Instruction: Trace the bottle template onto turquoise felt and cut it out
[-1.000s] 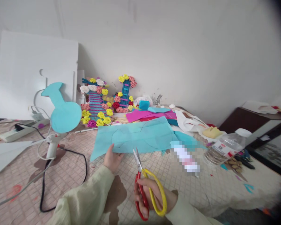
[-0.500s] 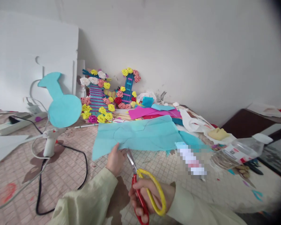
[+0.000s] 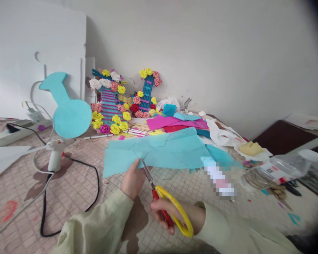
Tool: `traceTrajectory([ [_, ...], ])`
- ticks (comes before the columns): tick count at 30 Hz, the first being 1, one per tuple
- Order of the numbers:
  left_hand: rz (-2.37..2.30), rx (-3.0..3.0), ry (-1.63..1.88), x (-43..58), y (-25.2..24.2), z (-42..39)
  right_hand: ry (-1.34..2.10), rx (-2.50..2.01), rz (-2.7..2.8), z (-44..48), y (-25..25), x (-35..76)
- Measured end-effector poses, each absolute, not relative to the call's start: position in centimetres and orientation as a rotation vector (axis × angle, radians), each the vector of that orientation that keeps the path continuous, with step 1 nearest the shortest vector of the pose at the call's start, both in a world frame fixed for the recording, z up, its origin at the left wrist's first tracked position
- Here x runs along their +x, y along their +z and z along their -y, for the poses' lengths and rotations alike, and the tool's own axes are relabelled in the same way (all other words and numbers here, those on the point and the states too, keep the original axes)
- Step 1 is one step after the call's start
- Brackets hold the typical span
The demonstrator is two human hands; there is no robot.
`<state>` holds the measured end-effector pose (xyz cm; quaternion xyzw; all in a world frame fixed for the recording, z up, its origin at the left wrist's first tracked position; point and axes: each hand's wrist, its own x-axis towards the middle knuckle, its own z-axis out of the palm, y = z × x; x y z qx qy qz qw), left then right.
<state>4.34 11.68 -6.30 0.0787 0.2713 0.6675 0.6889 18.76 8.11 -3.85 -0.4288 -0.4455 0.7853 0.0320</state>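
Roughly oblong sheet point(image 3: 172, 150), metal-bladed scissors point(image 3: 153, 186).

I'm at a craft workspace against a plain wall point(image 3: 214, 53), whether home or workshop I cannot tell: my desk point(image 3: 76, 190) carries a glue gun point(image 3: 55, 158), a blue sheet point(image 3: 172, 150) with drawn outlines, and flower-trimmed panels point(image 3: 110, 100); I hold scissors point(image 3: 153, 184).

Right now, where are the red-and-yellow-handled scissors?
Head view: the scissors are low centre, in the right hand, tips by the long light-blue sheet.
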Motion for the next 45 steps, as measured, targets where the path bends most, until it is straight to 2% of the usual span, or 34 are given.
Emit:
traceTrajectory([
  [15, -0.464, 0.107, 1.507, 4.5, -4.9, -10.6, 2.256, -1.306, 1.528, -7.7, -5.5, 19.4],
  [45, -0.439, 0.102, 1.429, 4.1, -4.5, -10.0, 2.270, -1.214, 1.418, -7.4, -5.2, 19.4],
])
